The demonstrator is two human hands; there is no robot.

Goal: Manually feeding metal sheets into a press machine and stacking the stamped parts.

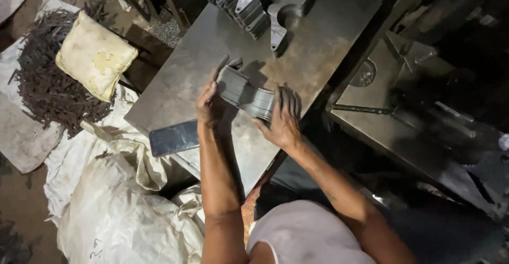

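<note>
Both hands clamp a stack of thin grey metal plates [247,92] between them: left hand [210,103] pressed on the stack's left end, fingers curled over the top, right hand [282,119] flat against the right end. Stack sits on edge on the grey metal table [175,91], roughly mid-table, slightly bowed. Dark phone [174,137] lies flat just beside the left wrist at the table's near edge. More stamped metal parts [249,4] piled at the far end of the table. Left of the table: yellowish cushion [95,55], heap of dark scrap pieces [45,86], white sacks [116,211]. Dark machine [424,99] on the right.
</note>
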